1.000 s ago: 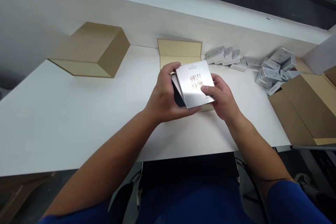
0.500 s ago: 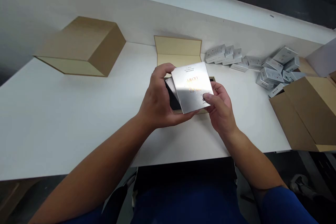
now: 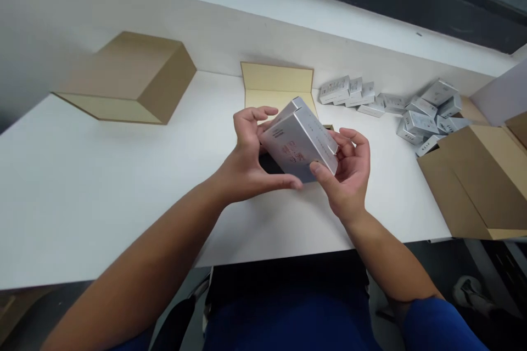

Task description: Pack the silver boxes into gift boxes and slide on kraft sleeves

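A silver carton (image 3: 294,145) with reddish printing is tilted up over the open gift box, one narrow side facing up. My right hand (image 3: 348,170) grips its right end, thumb on the printed face and fingers behind. Around the carton's left end, my left hand (image 3: 247,159) is spread wide, thumb and index finger apart; some of its fingers go behind the carton, and whether they touch it is hidden. Beneath lies the gift box with its cream-lined lid (image 3: 278,78) raised against the wall. Its dark inside shows only in part.
Several silver cartons (image 3: 420,122) lie in a heap at the right, with a leaning row (image 3: 334,90) of them along the wall. An open cardboard box (image 3: 473,181) stands at the right edge. At the left is a brown slanted box (image 3: 123,77) on the white table (image 3: 102,186).
The silver carton has turned in my right hand, so its narrow side now shows. My left hand has loosened, its thumb coming away from the carton. The view has shifted slightly.
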